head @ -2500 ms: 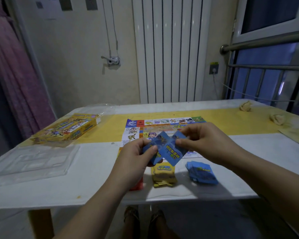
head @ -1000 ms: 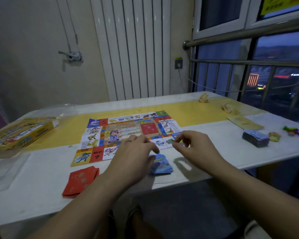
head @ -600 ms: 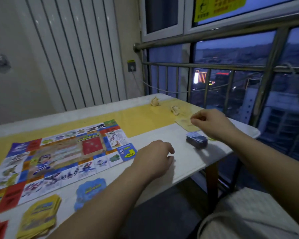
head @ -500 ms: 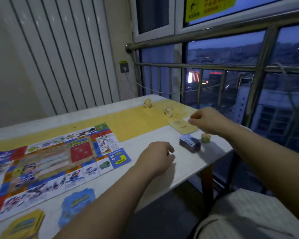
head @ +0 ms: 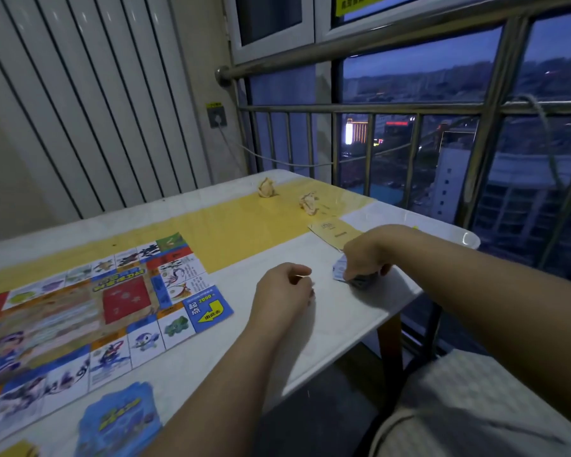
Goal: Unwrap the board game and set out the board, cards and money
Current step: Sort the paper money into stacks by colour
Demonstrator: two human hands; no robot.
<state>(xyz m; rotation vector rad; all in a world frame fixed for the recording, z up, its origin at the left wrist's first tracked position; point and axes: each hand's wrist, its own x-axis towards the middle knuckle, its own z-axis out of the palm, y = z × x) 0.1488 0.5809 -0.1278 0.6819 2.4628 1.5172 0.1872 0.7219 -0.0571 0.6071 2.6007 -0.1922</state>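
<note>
Right hand (head: 368, 255) gripping money stack (head: 342, 273) beside envelope (head: 335, 232), left hand (head: 284, 293) loosely curled, empty, board (head: 89, 311) alongside

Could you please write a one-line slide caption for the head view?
Right hand closes on a small stack at the table's right end; board lies unfolded.

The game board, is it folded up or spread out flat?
Spread flat: the game board lies open on the table, its bordering squares and red centre panel showing.
</note>
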